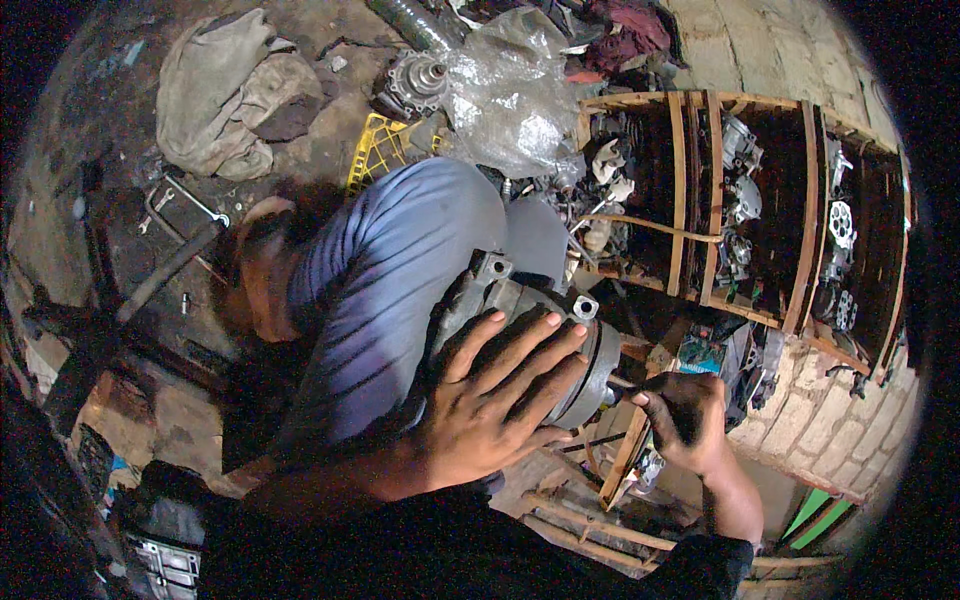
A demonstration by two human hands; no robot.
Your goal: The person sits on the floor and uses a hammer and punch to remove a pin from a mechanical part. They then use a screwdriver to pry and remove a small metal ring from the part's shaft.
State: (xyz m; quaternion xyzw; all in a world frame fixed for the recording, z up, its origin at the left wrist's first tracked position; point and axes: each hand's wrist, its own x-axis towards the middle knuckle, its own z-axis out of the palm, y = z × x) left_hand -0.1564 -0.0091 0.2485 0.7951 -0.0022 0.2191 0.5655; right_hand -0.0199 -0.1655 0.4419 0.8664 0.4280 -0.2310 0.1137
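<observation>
A grey, round-bodied metal machine part (598, 375) with bolt-hole lugs along its far side lies against my bent leg in blue-grey trousers (390, 290). My left hand (500, 400) is laid over its body, fingers spread across the top and thumb near the end rim, gripping it. At the right end of the part a short shiny shaft (609, 397) sticks out. There my right hand (685, 418) is closed, thumb and index finger pinched on something thin that reaches toward the shaft. Most of that thing is hidden by the fingers.
A wooden shelf rack (810, 220) with metal parts stands at the right. Beyond my knee are a yellow crate (380, 150), a round gear housing (415, 82) and plastic sheeting (510, 90). A grey cloth (220, 95) and a wrench (155, 212) lie on the floor at left.
</observation>
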